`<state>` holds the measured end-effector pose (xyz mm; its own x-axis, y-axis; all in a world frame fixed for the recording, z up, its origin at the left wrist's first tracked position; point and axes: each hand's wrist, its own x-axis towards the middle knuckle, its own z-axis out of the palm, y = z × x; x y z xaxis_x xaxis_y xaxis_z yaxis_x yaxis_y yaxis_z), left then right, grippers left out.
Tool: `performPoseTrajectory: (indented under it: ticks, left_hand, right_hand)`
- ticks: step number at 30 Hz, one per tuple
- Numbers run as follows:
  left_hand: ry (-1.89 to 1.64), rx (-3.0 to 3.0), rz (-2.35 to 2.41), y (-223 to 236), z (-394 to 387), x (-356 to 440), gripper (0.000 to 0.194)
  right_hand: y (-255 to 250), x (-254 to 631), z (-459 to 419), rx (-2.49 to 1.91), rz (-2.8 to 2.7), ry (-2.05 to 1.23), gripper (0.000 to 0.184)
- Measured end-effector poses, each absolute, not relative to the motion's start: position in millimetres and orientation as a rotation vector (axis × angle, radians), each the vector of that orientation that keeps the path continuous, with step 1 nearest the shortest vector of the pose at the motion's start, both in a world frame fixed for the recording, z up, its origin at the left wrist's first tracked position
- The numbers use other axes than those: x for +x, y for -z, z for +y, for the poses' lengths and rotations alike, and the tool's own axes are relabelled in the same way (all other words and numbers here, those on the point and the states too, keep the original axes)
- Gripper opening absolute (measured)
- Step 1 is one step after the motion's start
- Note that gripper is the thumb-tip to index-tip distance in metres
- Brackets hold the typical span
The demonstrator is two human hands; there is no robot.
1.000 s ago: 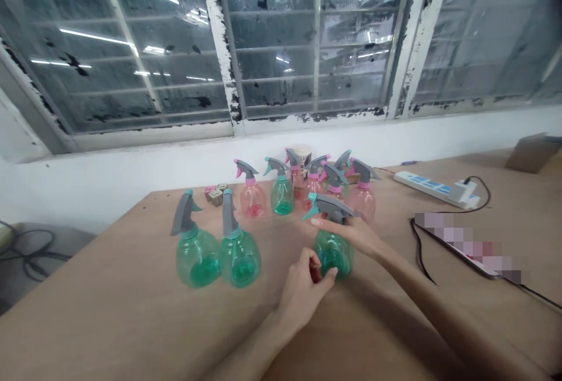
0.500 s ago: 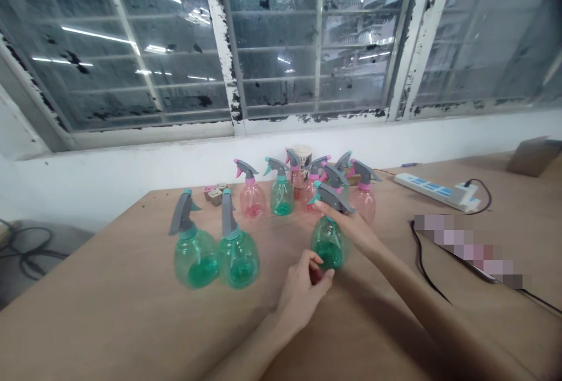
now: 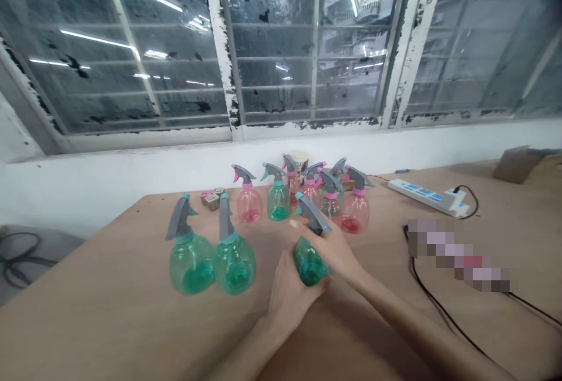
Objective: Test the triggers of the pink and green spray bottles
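Currently held: one green plastic spray bottle [image 3: 308, 264], tilted, its grey trigger head pointing up and away, between both hands above the table's middle; whether it touches the wood, I cannot tell.
Left hand: the left hand [image 3: 290, 296] cups the bottle's lower body from below.
Right hand: the right hand [image 3: 328, 246] closes around the upper body, under the trigger head.
Things near: two upright green spray bottles [image 3: 191, 267] [image 3: 235, 267] stand to the left; pink spray bottles [image 3: 355, 214] stand behind.
Rest: a plywood table [image 3: 109, 287], a white power strip [image 3: 424, 196], a paper cup [image 3: 298, 161].
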<state>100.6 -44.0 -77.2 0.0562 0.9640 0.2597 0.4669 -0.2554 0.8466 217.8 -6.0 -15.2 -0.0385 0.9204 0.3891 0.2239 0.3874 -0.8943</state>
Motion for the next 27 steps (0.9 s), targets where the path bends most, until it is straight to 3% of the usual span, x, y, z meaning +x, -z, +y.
performPoseTrajectory:
  ticks: [7,21,27]
  left_hand:
    - [-1.119,1.853,1.507,80,-40,97,0.069]
    - [-1.258,1.746,1.522,82,-33,93,0.079]
    - [-1.169,1.826,1.54,80,-29,86,0.08]
  right_hand:
    - [17,227,16,-0.988,-1.667,-0.907,0.053]
    - [27,199,48,-0.878,-1.662,-0.725,0.031]
    - [29,200,48,-0.864,-1.635,-0.752,0.04]
